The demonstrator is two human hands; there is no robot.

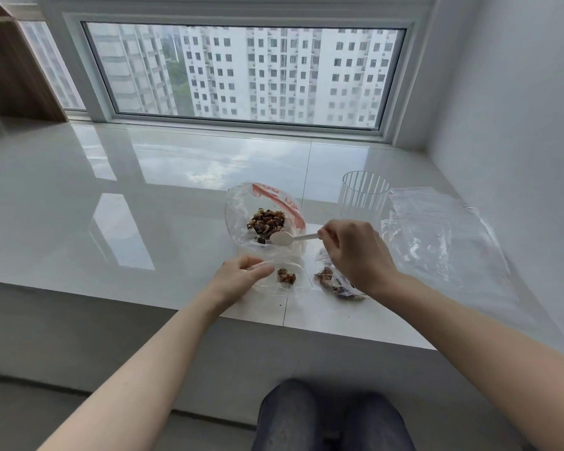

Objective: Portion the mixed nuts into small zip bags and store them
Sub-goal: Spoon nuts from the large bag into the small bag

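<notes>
Two hands at work over glossy white stone table [144, 196] set below wide window [245, 73]; tower blocks beyond glass, white wall [508, 109] at right, wooden shelving [10, 60] at far left. Large clear zip bag [241, 203] with red seal strip, standing open near table centre; mixed nuts [267, 222] heaped inside, brown and tan, whole and broken pieces. Right hand [352, 252], grip narrow, pinching handle of white plastic spoon [282, 238]; spoon bowl at edge of heap inside large bag. Left hand [238, 275], fingers curled on mouth of small zip bag [293, 281] near front edge of table; small cluster of nuts at bag bottom. Second small bag of nuts [336, 284] lying flat just beside, partly hidden under right wrist. Ribbed clear cup [362, 196] upright behind right hand. Flat empty plastic bags [443, 229] spread at right, near wall.
</notes>
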